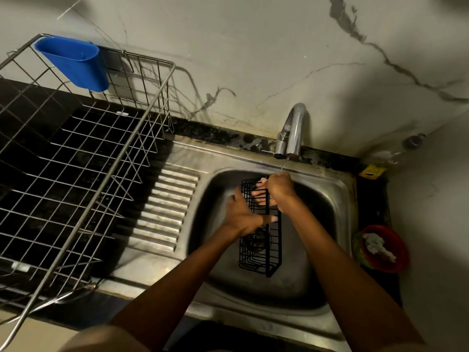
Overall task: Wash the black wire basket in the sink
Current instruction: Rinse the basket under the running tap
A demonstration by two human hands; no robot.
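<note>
both hands [279, 189] on black wire basket [261, 247] in sink [340, 199]

A dim corner is enclosed by white marble-look wall tiles [253, 59] veined in grey, beneath which a dark stone bench [38, 105] is laid, with a steel wire dish rack [83, 158] and its blue plastic cutlery holder [73, 62] set at the left.

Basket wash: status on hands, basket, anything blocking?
Right hand grips black wire basket at its top edge. Left hand flat on its side. Basket upright in sink under faucet. Nothing blocking.
</note>
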